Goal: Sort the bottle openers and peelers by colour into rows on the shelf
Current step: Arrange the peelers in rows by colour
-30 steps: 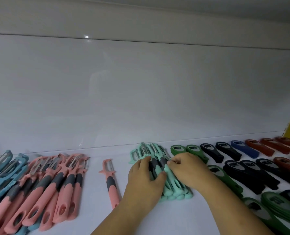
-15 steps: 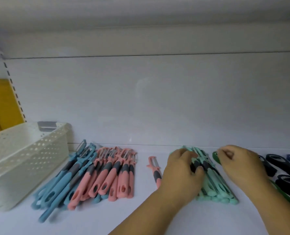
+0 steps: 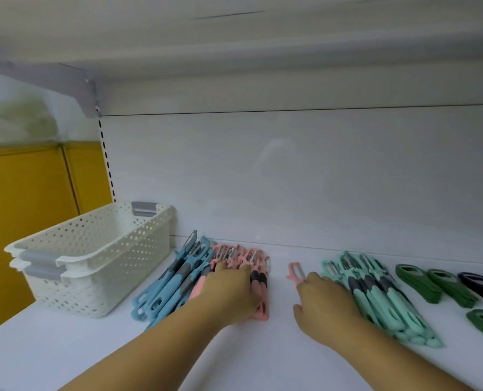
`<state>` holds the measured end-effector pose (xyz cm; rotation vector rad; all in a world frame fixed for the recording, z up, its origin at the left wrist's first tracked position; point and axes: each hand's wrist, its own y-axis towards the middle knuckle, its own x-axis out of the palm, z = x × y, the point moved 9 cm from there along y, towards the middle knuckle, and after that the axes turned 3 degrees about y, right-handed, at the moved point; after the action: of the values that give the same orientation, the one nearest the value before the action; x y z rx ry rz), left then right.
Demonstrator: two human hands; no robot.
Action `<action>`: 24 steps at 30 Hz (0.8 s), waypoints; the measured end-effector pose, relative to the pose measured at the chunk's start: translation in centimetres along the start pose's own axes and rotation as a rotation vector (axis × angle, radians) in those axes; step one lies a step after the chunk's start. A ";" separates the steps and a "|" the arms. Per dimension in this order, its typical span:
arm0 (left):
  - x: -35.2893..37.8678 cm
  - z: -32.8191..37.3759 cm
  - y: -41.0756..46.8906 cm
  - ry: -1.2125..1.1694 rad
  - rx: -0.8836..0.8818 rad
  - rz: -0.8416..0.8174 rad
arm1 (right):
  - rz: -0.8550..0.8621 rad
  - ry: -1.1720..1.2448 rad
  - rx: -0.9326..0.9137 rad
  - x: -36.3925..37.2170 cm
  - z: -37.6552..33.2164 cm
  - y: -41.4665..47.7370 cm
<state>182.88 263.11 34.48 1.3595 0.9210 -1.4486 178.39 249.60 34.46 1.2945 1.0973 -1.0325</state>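
Facing a white shelf (image 3: 65, 348) with a white back wall (image 3: 291, 179) behind, another board overhead, and a yellow panel (image 3: 23, 221) beyond its left end. Seeing two nested white baskets (image 3: 93, 266) sitting at the far left of the board. Finding blue peelers (image 3: 172, 280) lying piled just right of the baskets, blades pointing far, handles fanning toward the near left. Noting pink peelers (image 3: 234, 256) lying packed against the blue ones on the right, blades far, handles near. Resting the left hand (image 3: 229, 292) palm down on that pink pile, fingers stretched over the handles and relaxed, not visibly curling round anything. Spotting a lone peeler (image 3: 295, 270), also pink, lying apart in the gap right of the pile, with only its head showing. Laying the right hand (image 3: 325, 306) over its handle, fingertips touching just below the blade, thumb splaying left and not closing on the handle, fingers loose rather than clenched. Finding mint peelers (image 3: 381, 300) lying stacked just beside that hand's right edge, running from far left to near right. Seeing green openers (image 3: 432, 283) lying in stacks farther right, then black openers (image 3: 480, 286) lying at the right edge.
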 end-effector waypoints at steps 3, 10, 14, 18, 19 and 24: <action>0.8 0.3 0.9 0.072 -0.072 -0.047 | -0.028 0.022 0.093 0.8 0.0 0.2; 1.7 4.6 1.6 -0.063 0.070 0.015 | -0.085 0.364 0.180 0.6 1.7 -0.2; 1.5 7.2 0.2 -0.414 0.250 -0.001 | -0.058 0.631 0.225 0.3 3.3 -0.6; -1.8 3.3 -0.2 -0.097 0.184 0.230 | -0.005 0.450 0.135 0.7 3.3 -0.4; -2.7 1.9 -0.1 0.021 0.134 0.258 | -0.002 0.437 0.091 0.7 2.8 -0.3; -3.4 -3.8 -0.2 0.367 -0.094 0.124 | -0.170 0.284 -0.153 2.1 -1.4 -0.3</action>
<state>183.78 267.16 37.45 1.6117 1.1001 -1.0663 178.43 251.07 32.34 1.2648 1.4945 -0.8845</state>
